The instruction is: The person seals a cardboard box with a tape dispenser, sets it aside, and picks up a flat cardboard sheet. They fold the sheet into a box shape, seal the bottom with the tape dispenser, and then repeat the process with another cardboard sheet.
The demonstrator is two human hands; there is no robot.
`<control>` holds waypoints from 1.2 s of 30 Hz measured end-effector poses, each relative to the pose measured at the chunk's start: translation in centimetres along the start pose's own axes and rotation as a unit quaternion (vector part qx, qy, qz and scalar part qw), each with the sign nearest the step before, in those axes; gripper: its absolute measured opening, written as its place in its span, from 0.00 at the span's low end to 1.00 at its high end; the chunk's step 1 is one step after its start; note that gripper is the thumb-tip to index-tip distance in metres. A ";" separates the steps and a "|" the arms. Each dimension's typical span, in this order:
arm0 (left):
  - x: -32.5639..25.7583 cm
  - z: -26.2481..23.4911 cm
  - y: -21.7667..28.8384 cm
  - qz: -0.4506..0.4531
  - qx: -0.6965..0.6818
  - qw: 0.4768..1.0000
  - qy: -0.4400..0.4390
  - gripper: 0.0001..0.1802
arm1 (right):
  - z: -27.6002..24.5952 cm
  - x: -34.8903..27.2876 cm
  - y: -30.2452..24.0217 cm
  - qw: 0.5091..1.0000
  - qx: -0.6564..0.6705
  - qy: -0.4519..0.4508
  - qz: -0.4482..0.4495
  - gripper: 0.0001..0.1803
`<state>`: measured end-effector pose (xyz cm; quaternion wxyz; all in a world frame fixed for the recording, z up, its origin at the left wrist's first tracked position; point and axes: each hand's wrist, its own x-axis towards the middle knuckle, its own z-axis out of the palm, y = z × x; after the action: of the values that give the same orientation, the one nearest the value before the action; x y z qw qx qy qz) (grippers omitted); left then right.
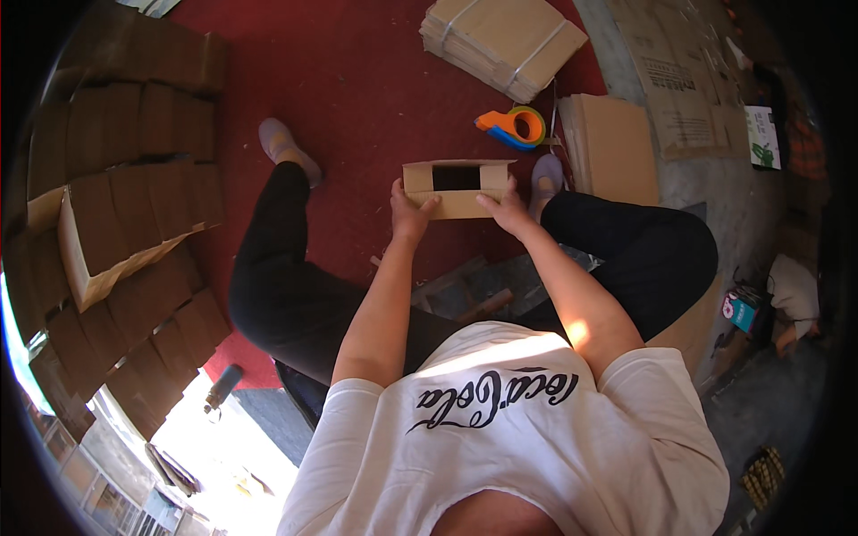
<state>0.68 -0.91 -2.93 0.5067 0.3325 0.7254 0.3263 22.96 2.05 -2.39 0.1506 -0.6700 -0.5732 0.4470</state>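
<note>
Cardboard box, open side up, is held above the red floor: the left hand has its fingers clamped on one end, the right hand on the other. Beyond lie an orange-and-blue tape dispenser and a strapped cardboard bundle.

- The person is wearing a white T-shirt, its rounded neckline showing at the near edge.
- Black cursive lettering is running across the chest.
- Short white sleeves are covering the upper arms.
- Black trousers are covering both legs.
- Pale greyish-lilac shoes are showing farther off.
- Left hand and right hand are showing bare.
</note>
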 end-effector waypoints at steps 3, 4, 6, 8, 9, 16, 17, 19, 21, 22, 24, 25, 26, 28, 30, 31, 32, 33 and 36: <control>-0.6 0.1 0.9 -0.005 0.061 0.998 0.022 0.46 | -0.4 0.0 -0.3 0.999 -0.023 -0.031 0.022 0.47; -0.5 0.2 0.9 -0.004 0.063 0.998 0.023 0.45 | -0.6 0.1 -0.6 0.999 -0.017 -0.032 0.018 0.47; -0.3 0.5 1.0 -0.001 0.063 0.998 0.021 0.44 | -1.5 0.2 -0.9 0.999 -0.011 -0.030 0.014 0.47; 0.1 -0.8 -1.4 -0.011 -0.034 0.999 0.021 0.41 | -2.4 -0.3 -6.3 0.969 -0.153 0.160 -0.107 0.45; 0.2 -0.7 -1.5 -0.013 -0.035 0.999 0.020 0.41 | -3.4 -0.2 -8.4 0.969 -0.155 0.159 -0.106 0.45; 0.7 -0.4 -1.4 0.014 -0.064 0.998 -0.007 0.41 | -1.1 -1.9 -10.3 0.886 -0.373 0.005 -0.276 0.37; 0.5 -0.2 -1.5 0.031 -0.046 0.998 0.007 0.41 | -0.6 -2.8 -9.3 0.885 -0.379 -0.018 -0.270 0.37; 0.0 -0.1 -1.2 0.027 -0.040 0.999 -0.001 0.40 | -0.1 -3.3 -8.0 0.879 -0.392 -0.048 -0.268 0.41; 0.2 0.1 0.2 0.025 -0.033 0.999 -0.011 0.39 | -0.2 -3.0 -7.3 0.884 -0.387 -0.036 -0.260 0.42; 0.4 -0.2 0.2 0.041 -0.059 0.997 -0.021 0.37 | 0.1 -3.3 -7.4 0.889 -0.378 -0.029 -0.257 0.43; 0.3 -0.6 -0.2 0.056 -0.082 0.995 -0.031 0.35 | 0.6 -3.8 -7.7 0.889 -0.385 -0.039 -0.247 0.44; 0.5 -0.7 -0.6 0.037 -0.009 0.999 0.005 0.33 | 0.8 -3.7 -8.0 0.885 -0.394 -0.048 -0.241 0.45; 0.6 -0.8 -1.0 0.017 0.063 0.997 0.041 0.31 | 1.1 -3.7 -8.4 0.886 -0.393 -0.048 -0.243 0.45; 0.5 -0.5 -0.8 0.022 0.079 0.995 0.056 0.31 | 1.7 -3.6 -8.5 0.893 -0.390 -0.044 -0.218 0.46; -0.1 0.1 0.4 0.024 0.095 0.993 0.065 0.30 | 1.8 -3.3 -8.0 0.906 -0.367 -0.038 -0.205 0.48; -0.2 0.1 0.8 0.021 0.099 0.992 0.073 0.29 | 2.0 -3.1 -8.1 0.907 -0.367 -0.029 -0.205 0.49; -0.2 0.2 1.1 0.018 0.102 0.991 0.080 0.28 | 2.1 -3.1 -8.2 0.907 -0.366 -0.020 -0.205 0.50; -0.4 0.2 1.1 0.017 0.104 0.991 0.078 0.28 | 2.3 -3.2 -8.2 0.908 -0.365 -0.020 -0.203 0.50; -0.9 0.3 0.4 0.041 0.095 0.991 0.091 0.26 | 3.2 -3.8 -8.2 0.911 -0.362 -0.021 -0.196 0.51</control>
<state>1.23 -1.36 -2.22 0.3915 0.3773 0.7817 0.3055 15.46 0.07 3.30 -0.0296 -0.5431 -0.8187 0.1842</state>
